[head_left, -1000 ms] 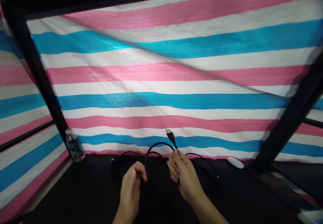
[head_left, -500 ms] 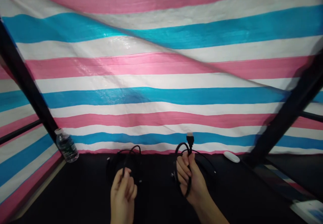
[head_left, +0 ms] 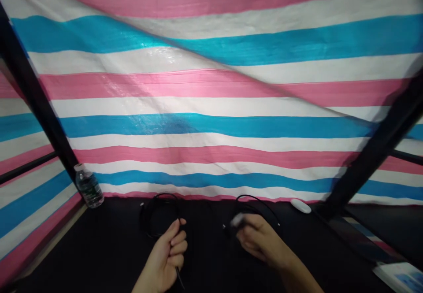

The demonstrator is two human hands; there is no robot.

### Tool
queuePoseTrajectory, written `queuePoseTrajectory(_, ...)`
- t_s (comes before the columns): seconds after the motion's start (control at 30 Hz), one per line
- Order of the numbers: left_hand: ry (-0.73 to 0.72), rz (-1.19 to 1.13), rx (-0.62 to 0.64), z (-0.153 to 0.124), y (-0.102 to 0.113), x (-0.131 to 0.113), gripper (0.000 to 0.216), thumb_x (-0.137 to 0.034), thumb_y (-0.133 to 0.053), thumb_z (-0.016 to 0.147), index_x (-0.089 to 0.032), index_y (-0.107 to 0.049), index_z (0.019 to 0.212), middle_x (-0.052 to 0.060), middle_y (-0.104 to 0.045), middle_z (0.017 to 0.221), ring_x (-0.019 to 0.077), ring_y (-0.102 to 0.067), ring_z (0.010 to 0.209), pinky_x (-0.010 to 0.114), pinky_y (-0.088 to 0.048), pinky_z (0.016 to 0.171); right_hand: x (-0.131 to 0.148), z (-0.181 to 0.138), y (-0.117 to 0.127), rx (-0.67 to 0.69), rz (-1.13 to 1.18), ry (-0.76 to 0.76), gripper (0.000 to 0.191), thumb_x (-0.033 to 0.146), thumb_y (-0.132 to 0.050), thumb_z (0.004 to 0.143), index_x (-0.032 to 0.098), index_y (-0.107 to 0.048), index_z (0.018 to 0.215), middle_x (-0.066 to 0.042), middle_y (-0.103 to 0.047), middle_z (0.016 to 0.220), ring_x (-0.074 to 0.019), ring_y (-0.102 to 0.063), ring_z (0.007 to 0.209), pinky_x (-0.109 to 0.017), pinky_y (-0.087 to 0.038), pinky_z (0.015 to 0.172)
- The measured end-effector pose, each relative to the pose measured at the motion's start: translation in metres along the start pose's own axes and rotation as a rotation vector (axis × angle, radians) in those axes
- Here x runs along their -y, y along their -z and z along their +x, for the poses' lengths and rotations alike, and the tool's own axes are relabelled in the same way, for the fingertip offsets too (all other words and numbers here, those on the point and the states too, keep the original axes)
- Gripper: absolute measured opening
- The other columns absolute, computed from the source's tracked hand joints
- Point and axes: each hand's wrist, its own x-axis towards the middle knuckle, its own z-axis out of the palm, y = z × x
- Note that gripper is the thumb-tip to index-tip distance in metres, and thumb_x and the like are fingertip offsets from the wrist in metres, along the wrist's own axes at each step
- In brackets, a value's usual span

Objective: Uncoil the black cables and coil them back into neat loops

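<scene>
A black cable (head_left: 158, 211) lies in loops on the dark tabletop (head_left: 109, 244) near the striped sheet. My left hand (head_left: 167, 253) is curled round a strand of this cable, which runs down past my palm. My right hand (head_left: 257, 239) is low over the table at another loop of black cable (head_left: 254, 200); it is smeared by motion, and a pale blurred plug end (head_left: 237, 219) shows at its fingertips. Whether those fingers grip the cable I cannot make out.
A pink, white and blue striped sheet (head_left: 211, 108) hangs behind the table. Black frame posts (head_left: 36, 103) stand left and right (head_left: 373, 152). A plastic water bottle (head_left: 87, 186) stands at the back left. A small white object (head_left: 300, 205) lies back right; a pale box (head_left: 401, 276) at lower right.
My right hand has dropped from upright, holding the plug in the air, down to the table. My left hand has turned and moved slightly right along the cable.
</scene>
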Motion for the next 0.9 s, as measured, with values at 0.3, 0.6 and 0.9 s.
queuePoseTrajectory(0.3,0.078,0.221,0.061,-0.002,-0.007,0.017,0.038,-0.045,-0.088,0.072,-0.017,-0.066,0.088,-0.010,-0.029,0.060,0.0008,-0.019,0.046,0.009,-0.007,0.040,-0.032,-0.003,-0.020,-0.061,-1.081,0.506,0.018,0.020,-0.056,0.095,0.021,-0.070,0.083,-0.001,-0.060,0.064,-0.0145,-0.053,0.056,-0.028,-0.035,0.055)
queuePoseTrajectory(0.6,-0.061,0.343,0.028,0.011,-0.007,0.038,0.056,-0.066,-0.087,0.059,-0.017,-0.065,0.073,-0.008,-0.034,0.051,0.0043,-0.021,0.045,0.020,-0.014,0.043,-0.050,0.001,-0.029,-0.727,0.210,0.096,0.041,0.058,-0.074,0.081,0.023,-0.056,0.071,0.010,-0.031,0.051,-0.0083,-0.024,0.042,-0.020,-0.022,0.038)
queuePoseTrajectory(0.9,-0.175,0.986,0.067,0.012,0.003,0.055,0.049,-0.071,-0.068,0.075,-0.022,-0.067,0.070,-0.005,-0.038,0.051,0.0109,-0.028,0.045,0.029,-0.019,0.047,-0.042,0.009,-0.028,-0.486,0.677,-0.150,0.051,0.062,-0.082,0.073,0.023,-0.049,0.072,0.014,-0.016,0.056,-0.0059,-0.002,0.047,-0.014,-0.013,0.033)
